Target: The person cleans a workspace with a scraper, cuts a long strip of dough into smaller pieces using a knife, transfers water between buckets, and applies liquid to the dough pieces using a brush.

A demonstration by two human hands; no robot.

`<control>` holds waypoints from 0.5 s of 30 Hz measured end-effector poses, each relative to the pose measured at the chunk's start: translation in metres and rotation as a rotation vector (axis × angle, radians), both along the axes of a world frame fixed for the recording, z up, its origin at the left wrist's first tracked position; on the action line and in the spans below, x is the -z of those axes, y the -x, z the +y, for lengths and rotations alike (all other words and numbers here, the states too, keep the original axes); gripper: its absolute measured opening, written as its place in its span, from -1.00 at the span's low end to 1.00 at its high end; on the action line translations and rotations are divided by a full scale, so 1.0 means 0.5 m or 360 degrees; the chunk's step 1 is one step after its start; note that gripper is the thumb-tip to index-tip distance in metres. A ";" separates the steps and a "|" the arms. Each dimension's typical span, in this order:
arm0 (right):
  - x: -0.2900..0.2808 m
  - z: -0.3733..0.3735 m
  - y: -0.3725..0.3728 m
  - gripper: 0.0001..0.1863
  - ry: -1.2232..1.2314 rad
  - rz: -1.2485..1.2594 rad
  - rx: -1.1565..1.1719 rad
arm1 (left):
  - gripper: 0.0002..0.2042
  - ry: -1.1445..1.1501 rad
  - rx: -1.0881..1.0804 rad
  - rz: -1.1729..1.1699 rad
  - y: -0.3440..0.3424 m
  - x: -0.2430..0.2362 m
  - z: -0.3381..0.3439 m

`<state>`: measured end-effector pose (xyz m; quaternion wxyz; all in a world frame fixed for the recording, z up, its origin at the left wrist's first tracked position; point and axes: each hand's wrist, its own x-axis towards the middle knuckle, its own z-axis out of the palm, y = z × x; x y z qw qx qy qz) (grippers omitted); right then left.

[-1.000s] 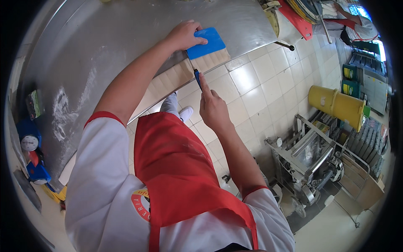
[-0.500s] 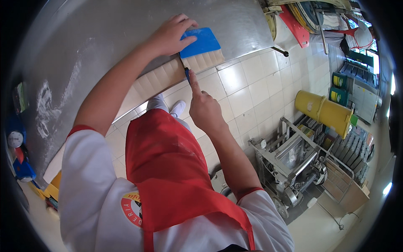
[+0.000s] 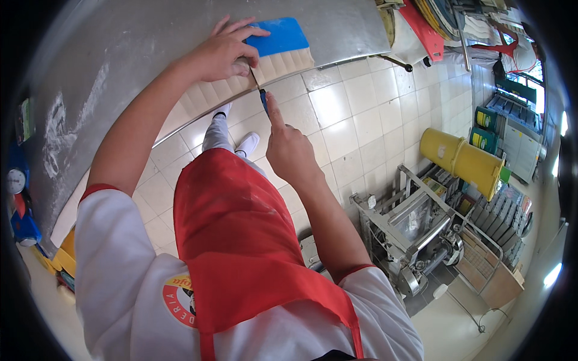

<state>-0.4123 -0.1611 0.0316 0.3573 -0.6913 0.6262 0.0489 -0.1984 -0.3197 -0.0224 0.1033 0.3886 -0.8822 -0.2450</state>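
My right hand (image 3: 290,147) grips the dark blue handle of a knife (image 3: 263,97), with the index finger stretched along it. Its thin blade reaches into a pale strip of dough (image 3: 283,62) lying along the near edge of the metal table (image 3: 150,30). Crosswise lines mark the dough. Resting beside the blade, my left hand (image 3: 232,51) has its fingers spread, the thumb side low over the dough and the fingertips on the left edge of a flat blue plastic scraper (image 3: 282,36). That scraper lies along the dough's far side. My left forearm hides part of the strip.
White flour streaks (image 3: 57,132) mark the table's left part. Blue scales (image 3: 17,180) stand at the far left. On the right are a yellow barrel (image 3: 460,157), a metal machine (image 3: 415,234) and stacked trays (image 3: 497,219). Another person (image 3: 515,54) is at the upper right.
My left hand has shifted left off most of the scraper, toward the dough beside the blade. The knife and my right hand have moved slightly left and up in the view.
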 end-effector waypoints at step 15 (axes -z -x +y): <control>0.008 0.394 0.254 -0.12 -0.0571 0.0154 0.0354 | -0.71 0.0064 -0.0143 0.0202 0.053 -0.006 0.025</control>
